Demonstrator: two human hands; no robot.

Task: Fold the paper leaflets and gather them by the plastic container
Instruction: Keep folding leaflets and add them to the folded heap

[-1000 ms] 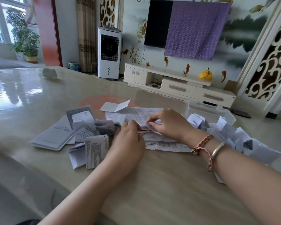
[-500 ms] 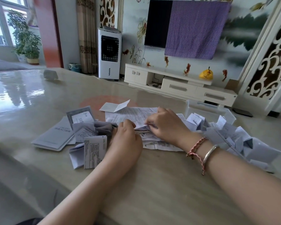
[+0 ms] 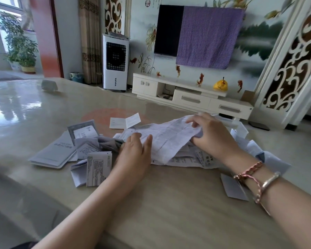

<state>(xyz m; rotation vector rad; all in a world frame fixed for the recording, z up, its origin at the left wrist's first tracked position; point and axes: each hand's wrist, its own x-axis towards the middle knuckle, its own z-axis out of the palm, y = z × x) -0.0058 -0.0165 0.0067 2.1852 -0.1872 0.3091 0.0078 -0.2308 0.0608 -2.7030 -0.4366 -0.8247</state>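
Creased leaflet [image 3: 169, 139] between both hands, left [image 3: 135, 151], right [image 3: 210, 135].

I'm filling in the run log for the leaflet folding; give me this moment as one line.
phase: folding | left hand: holds near edge of large leaflet | right hand: grips its far side, lifted | plastic container: behind right hand

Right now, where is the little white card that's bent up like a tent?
The small folded white card stands on the beige table, just beyond the paper pile, left of centre, past the left hand.
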